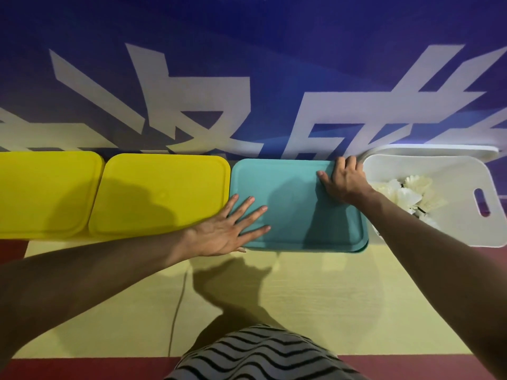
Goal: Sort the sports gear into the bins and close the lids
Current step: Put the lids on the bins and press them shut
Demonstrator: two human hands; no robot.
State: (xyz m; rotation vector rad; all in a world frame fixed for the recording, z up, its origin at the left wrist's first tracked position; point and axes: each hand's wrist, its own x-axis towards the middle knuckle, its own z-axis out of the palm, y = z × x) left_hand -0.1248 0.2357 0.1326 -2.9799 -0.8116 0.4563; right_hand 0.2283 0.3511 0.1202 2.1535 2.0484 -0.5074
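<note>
both hands (225, 231) (344, 181) on teal lid (296, 215), right grip over far edge

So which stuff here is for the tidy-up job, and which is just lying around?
For the job: teal lid under left hand and right hand; two yellow lids; open white bin with shuttlecocks; white lid.
Just there: thin cord, blue banner.

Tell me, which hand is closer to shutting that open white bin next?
The right hand, probably. It grips the teal lid's far right corner, right beside the open white bin and the white lid behind it. The left hand lies flat on the teal lid's left edge, farther away.
</note>
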